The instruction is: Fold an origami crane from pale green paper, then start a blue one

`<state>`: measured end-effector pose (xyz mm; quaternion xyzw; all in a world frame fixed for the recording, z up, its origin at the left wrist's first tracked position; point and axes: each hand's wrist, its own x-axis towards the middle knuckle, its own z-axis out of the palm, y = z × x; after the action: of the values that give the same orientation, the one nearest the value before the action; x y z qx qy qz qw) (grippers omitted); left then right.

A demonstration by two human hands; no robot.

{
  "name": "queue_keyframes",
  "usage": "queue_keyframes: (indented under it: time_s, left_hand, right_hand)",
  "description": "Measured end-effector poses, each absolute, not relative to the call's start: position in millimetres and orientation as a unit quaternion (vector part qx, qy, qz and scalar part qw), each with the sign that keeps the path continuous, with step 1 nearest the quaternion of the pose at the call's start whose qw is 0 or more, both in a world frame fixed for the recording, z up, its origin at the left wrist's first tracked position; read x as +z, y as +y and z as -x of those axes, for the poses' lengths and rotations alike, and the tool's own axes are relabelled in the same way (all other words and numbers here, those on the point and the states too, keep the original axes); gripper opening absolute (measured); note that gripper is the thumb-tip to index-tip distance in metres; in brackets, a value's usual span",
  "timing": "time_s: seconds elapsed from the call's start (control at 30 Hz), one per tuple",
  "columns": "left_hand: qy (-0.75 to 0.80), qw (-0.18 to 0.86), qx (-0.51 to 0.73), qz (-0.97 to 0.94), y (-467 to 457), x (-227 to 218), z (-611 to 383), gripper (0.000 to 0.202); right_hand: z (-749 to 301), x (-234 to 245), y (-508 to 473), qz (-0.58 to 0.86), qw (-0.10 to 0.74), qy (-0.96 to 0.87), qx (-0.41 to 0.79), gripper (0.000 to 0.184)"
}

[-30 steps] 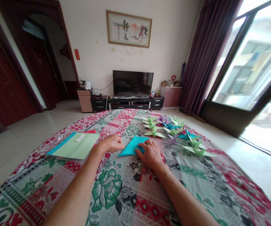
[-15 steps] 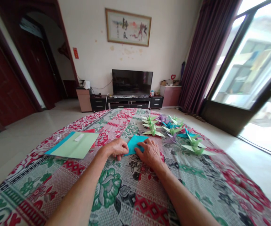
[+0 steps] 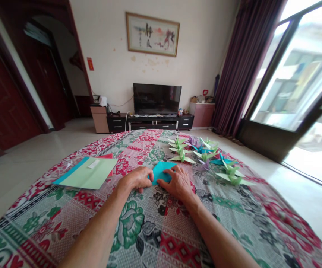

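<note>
A folded piece of blue origami paper (image 3: 161, 171) lies on the flowered tablecloth in front of me. My left hand (image 3: 139, 178) is closed at its left corner, with the fingers curled and pinching the edge. Over the right side of the sheet, my right hand (image 3: 177, 181) rests with its fingers spread, pressing the paper down. Its thumb lies along the near edge. Part of the paper is hidden under both hands.
On the left lies a stack of light green, blue and red paper (image 3: 94, 176) with a small white slip (image 3: 93, 164) on top. Several folded paper cranes (image 3: 183, 154) in green, purple and blue stand at the right. Beyond the table is a television (image 3: 157, 98).
My right thumb has shifted left and nearer along the paper's near edge. The left hand keeps its place at the corner, its fingers curled slightly differently.
</note>
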<state>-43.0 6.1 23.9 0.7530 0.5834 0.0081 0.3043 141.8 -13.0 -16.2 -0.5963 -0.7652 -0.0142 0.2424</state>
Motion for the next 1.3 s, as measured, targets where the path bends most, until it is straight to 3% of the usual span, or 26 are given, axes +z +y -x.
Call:
queue_keyframes:
  time_s: [0.23,0.57,0.87,1.13,1.3]
  left_hand:
    - [0.544,0.338,0.033,-0.768,5.2,22.4,49.0,0.032]
    - [0.601,0.234,0.033,-0.764,3.9,17.7,33.8,0.030]
    - [0.591,0.247,0.043,-0.766,4.1,17.7,36.0,0.028]
    - [0.583,0.253,0.052,-0.770,5.6,15.0,38.0,0.028]
    - [0.584,0.252,0.057,-0.769,3.0,20.0,35.8,0.028]
  right_hand:
    - [-146.7,-16.3,-10.9,0.592,0.246,-0.768,-0.009,0.044]
    - [-146.6,-18.6,-10.0,0.596,0.253,-0.762,-0.012,0.047]
    - [-151.7,-15.4,-9.5,0.619,0.248,-0.745,0.009,0.049]
    - [-169.6,-17.1,-5.5,0.638,0.237,-0.732,0.035,0.042]
    - [-177.4,-19.0,-5.2,0.628,0.248,-0.737,0.028,0.025]
